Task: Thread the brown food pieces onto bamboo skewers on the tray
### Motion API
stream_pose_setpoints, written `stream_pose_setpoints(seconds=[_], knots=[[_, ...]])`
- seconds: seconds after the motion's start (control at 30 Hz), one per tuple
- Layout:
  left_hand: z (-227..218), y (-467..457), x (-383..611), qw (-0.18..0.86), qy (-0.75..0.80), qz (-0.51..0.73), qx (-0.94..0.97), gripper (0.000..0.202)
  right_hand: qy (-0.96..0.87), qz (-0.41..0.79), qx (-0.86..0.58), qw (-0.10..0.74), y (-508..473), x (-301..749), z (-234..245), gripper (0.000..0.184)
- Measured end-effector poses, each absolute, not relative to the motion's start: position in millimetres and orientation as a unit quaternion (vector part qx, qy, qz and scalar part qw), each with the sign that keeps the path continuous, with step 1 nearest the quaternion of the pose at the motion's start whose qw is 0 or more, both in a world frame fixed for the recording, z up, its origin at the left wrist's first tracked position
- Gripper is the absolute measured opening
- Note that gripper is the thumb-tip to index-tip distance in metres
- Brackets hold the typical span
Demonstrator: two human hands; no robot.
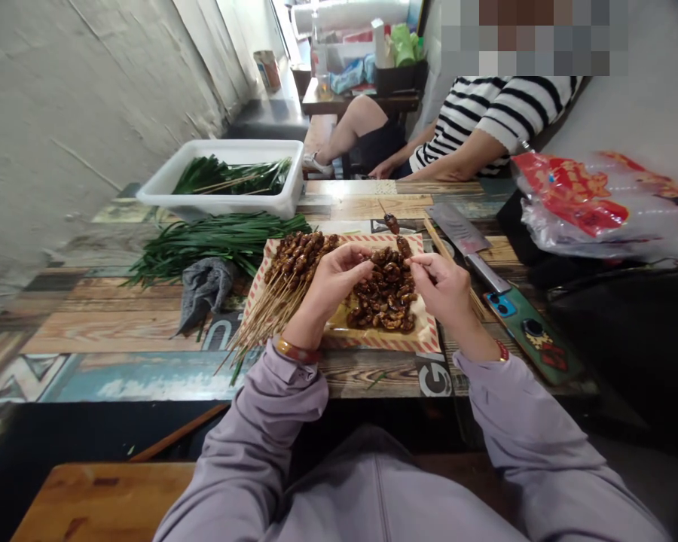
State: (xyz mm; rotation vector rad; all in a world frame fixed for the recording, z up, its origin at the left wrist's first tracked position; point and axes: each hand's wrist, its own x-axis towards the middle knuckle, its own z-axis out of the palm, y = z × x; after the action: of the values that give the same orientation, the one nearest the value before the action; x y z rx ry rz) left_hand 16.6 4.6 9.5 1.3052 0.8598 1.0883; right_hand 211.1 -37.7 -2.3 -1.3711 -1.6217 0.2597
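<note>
My right hand (445, 290) pinches a thin skewer (403, 247) that carries a few glossy dark-brown pieces and points away from me. My left hand (339, 282) hovers just left of it, thumb and forefinger brought together over the food; whether a piece sits between them I cannot make out. Beneath both hands lies a heap of loose, shiny brown, segmented-looking pieces (385, 297) on a tray lined with striped paper (429, 335). Finished-looking skewers (294, 263) are stacked at the tray's left, their bare sticks fanning toward me.
Left are long green leaves (220, 245), a grey cloth (206, 290) and a white tub (220, 202) of more greens. Right lie a cleaver (463, 233), bare sticks (441, 245), a phone (534, 339) and a red-printed plastic bag (593, 199). A person in a striped top (486, 120) sits across.
</note>
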Motion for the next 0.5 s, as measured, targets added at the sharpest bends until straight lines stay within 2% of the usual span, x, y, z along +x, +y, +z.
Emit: stream_pose_setpoints(seconds=[0.23,0.5], knots=[[10.7,9.1,8.9,0.593,0.364,0.502,0.514,0.024,-0.725,0.132,-0.493,0.462,-40.9,203.9,-4.3,0.018],[14.6,9.7,9.3,0.671,0.340,0.513,0.414,0.035,-0.745,0.122,-0.479,0.449,-39.3,201.6,-11.4,0.017]])
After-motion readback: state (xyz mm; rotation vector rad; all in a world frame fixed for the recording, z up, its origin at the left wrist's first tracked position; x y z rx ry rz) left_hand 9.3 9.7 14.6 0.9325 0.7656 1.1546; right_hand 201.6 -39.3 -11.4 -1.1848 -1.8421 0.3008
